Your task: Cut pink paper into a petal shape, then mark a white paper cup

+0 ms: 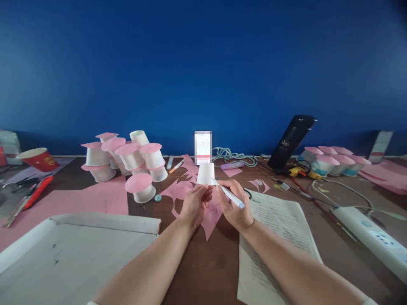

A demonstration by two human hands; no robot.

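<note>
A small white paper cup point(206, 173) is upside down in front of me, its narrow end up. My left hand point(195, 203) is closed, with thumb and fingers pinching the cup's lower edge. In my right hand point(237, 203) is a white marker point(233, 197) with a pale violet end. Its tip points at the right side of the cup; whether it touches I cannot tell. Beneath both hands lie pink paper scraps point(212, 216) with curved cut edges. A loose pink disc point(183, 190) rests just left of the cup.
Left stand stacked white cups with pink paper tops point(127, 149) and a red cup point(38, 159). A white tray point(104, 218) and a printed sheet point(280, 220) flank my arms. Rightward are a black cylinder point(291, 142), more topped cups point(326, 164) and a power strip point(372, 233).
</note>
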